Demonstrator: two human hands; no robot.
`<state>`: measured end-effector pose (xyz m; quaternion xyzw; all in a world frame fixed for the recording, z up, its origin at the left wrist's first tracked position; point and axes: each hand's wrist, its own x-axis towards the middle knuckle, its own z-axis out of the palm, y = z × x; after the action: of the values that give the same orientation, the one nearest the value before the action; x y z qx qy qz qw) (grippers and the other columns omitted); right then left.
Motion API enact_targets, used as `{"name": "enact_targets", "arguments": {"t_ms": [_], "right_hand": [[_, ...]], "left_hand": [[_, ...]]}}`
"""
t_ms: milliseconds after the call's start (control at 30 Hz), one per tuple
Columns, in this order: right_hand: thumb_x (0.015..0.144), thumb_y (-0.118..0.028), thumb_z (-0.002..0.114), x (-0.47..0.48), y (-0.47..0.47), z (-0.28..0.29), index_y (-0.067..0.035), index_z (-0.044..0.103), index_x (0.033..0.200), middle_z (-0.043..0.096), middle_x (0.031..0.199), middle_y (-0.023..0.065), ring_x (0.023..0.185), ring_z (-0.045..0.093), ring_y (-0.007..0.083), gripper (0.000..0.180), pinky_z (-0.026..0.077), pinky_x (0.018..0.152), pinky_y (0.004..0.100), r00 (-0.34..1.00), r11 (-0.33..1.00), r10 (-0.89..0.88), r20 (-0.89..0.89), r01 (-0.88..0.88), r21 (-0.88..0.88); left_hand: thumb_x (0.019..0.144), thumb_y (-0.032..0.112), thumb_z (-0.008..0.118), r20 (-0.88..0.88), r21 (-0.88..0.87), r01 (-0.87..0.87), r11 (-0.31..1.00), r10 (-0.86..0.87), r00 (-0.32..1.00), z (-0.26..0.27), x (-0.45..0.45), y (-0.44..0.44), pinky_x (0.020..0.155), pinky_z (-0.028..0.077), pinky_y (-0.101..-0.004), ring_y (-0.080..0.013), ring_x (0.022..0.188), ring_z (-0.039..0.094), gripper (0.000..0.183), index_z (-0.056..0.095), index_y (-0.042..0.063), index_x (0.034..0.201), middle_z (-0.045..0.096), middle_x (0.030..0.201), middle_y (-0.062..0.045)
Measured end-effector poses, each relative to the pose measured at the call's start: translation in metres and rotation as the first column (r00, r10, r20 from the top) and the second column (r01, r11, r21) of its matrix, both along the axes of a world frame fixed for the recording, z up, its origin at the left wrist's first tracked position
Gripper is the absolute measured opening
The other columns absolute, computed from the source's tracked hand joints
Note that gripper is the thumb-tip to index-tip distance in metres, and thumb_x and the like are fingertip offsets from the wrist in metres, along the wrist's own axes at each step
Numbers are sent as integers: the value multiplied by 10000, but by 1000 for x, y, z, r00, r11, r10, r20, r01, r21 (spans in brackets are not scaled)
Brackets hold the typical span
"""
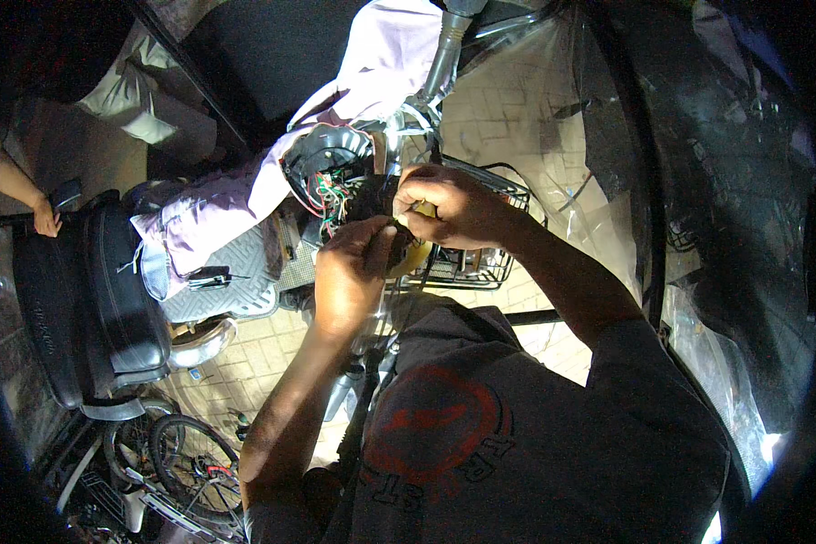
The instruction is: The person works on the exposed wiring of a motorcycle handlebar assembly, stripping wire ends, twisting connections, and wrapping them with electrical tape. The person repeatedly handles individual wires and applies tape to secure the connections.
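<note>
My left hand [355, 272] is closed at the fingertips near a bundle of coloured wires [329, 197]. What its fingers pinch is too dark to tell. Opposite it, my right hand [452, 204] has its thumb and forefinger pinched together close to my left fingertips, on something small and yellowish that I cannot name. A yellow ring, like a roll of tape [415, 260], shows below and between my hands. The wires spill from an open black plastic housing [326, 148] of a scooter-like vehicle, just left of and above my hands. A wire basket [500, 272] sits beneath my right hand.
A pale cloth [224, 207] drapes beside the housing, over a grey floor mat [245, 262]. At left stand a black padded seat [126, 292] and another person's hand [46, 216]. Bicycle wheels [194, 462] are at lower left, a dark frame tube [653, 204] at right.
</note>
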<state>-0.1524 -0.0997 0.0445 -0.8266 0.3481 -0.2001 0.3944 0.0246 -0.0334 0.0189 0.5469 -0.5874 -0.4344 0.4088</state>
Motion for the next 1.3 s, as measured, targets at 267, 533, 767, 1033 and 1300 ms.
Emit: {"name": "enact_targets", "arguments": {"t_ms": [267,533,767,1033,1300], "right_hand": [[789,-58,614,1,2,5,-2,558,810,546,819,106,759,572,255,82,467,682,342,993,987,54,-101,-69,-142],[799,-71,619,2,10,9,-11,585,1002,590,921,117,864,589,244,215,472,777,326,999,997,-41,-19,42,62],[796,-142,686,-6,19,16,-32,524,1196,612,1070,117,972,595,197,446,473,846,315,978,932,-176,-111,202,301],[822,-198,654,-3,30,6,-7,491,1244,606,883,65,774,559,118,491,477,722,267,945,902,-314,-89,327,282],[808,-255,649,-2,28,11,17,583,1106,639,912,114,818,609,174,408,488,767,295,930,855,-338,-142,367,366]], "left_hand": [[843,168,602,337,7,120,993,-116,934,15,7,-7,657,492,-387,-344,752,633,152,632,24,880,644,822,-175],[845,153,639,-82,346,150,926,-129,988,14,7,-10,623,467,-279,-135,646,562,168,572,0,851,614,731,-75],[871,177,587,-37,169,54,984,-49,998,4,3,-6,615,477,-330,-219,638,615,158,600,22,899,627,718,-146],[782,82,683,13,-168,-27,985,29,999,-7,1,0,644,491,-353,-288,719,609,120,618,24,865,615,768,-124],[845,133,603,151,-162,44,986,-20,988,-5,-1,4,642,488,-382,-316,730,609,104,623,31,838,620,791,-143]]}}
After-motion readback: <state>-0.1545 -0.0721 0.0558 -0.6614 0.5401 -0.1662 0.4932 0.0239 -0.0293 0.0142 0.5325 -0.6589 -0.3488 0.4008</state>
